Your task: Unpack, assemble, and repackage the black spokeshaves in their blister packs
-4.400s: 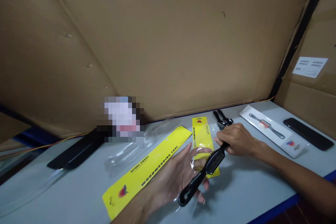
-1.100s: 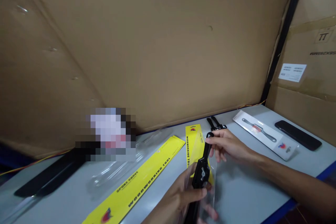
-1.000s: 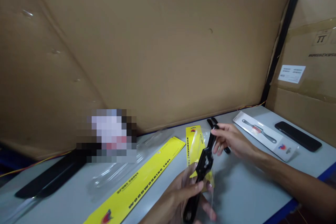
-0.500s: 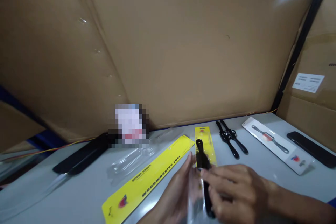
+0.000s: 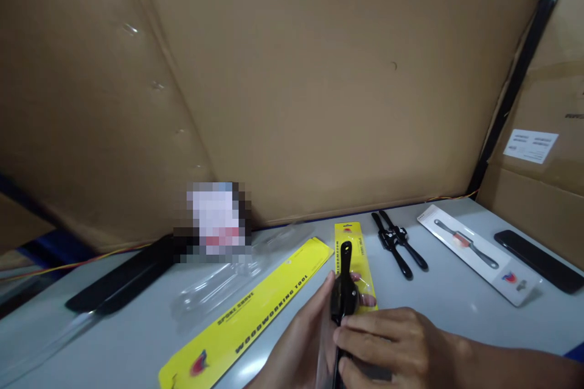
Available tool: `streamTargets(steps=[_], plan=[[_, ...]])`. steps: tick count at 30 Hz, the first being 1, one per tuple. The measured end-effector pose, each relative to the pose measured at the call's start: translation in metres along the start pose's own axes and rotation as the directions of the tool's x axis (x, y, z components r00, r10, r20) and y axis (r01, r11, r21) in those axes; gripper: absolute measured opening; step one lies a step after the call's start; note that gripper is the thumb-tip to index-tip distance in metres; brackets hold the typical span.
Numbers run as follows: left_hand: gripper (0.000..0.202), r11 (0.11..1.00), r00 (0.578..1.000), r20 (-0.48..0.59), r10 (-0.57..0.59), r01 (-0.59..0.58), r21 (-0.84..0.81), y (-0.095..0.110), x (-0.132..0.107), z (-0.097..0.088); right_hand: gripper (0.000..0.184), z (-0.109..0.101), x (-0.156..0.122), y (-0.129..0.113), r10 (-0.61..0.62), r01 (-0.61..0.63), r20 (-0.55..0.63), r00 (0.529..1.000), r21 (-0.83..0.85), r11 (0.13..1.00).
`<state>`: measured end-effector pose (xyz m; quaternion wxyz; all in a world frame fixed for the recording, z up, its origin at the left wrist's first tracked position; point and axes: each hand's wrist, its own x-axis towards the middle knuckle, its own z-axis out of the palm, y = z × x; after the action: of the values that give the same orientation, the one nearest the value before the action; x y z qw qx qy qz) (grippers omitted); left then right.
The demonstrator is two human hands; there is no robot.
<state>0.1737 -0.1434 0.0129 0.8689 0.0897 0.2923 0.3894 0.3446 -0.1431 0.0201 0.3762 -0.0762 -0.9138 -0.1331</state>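
Note:
A black spokeshave (image 5: 345, 298) stands nearly lengthwise in front of me, its holed handle end pointing away. My right hand (image 5: 395, 340) grips its near part with bent fingers. Beneath it, my left hand (image 5: 298, 343) holds a clear plastic shell (image 5: 323, 355), thumb along the left side and fingertips showing on the right. Whether the tool sits fully inside the shell is hidden by my right hand. Just beyond lies a yellow card (image 5: 349, 232). To the left is a larger yellow card (image 5: 255, 310) printed "Spoke Shave" and "Woodworking Tool".
Clear plastic shells (image 5: 219, 282) lie behind the big card. Two black spokeshaves (image 5: 396, 240) rest side by side, right of the small card. Farther right are a white packaged card (image 5: 474, 252) and a black flat object (image 5: 538, 260). Cardboard (image 5: 319, 85) walls the back.
The spokeshave has turned so its body and handle line up more upright, shifting slightly left between my hands. My right hand has moved a little down and left with it.

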Motion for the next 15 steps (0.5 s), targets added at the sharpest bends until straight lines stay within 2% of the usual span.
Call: streamTargets(steps=[3, 5, 7, 12, 15], plan=[[0.035, 0.999, 0.999, -0.034, 0.040, -0.041, -0.020, 0.001, -0.002, 0.001, 0.022, 0.015, -0.010, 0.002, -0.017, 0.017, 0.042, 0.999, 0.001, 1.000], [0.027, 0.990, 0.986, -0.095, 0.134, -0.128, 0.066, 0.003, -0.004, 0.003, 0.024, 0.023, -0.016, 0.004, -0.030, 0.031, 0.070, 0.997, -0.017, 0.999], [0.029, 0.963, 0.963, -0.147, 0.226, -0.198, 0.184, 0.004, -0.005, 0.003, 0.022, 0.029, -0.019, 0.007, -0.030, 0.032, 0.073, 0.997, -0.031, 0.999], [0.041, 0.936, 0.943, -0.209, 0.261, -0.193, 0.295, 0.012, -0.002, 0.004, 0.024, 0.027, -0.017, 0.011, -0.019, 0.025, 0.111, 0.994, -0.056, 0.998], [0.046, 0.914, 0.905, -0.260, 0.337, -0.248, 0.321, 0.023, 0.000, 0.005, 0.035, 0.021, -0.014, 0.012, 0.031, -0.029, 0.119, 0.992, -0.016, 0.999]])
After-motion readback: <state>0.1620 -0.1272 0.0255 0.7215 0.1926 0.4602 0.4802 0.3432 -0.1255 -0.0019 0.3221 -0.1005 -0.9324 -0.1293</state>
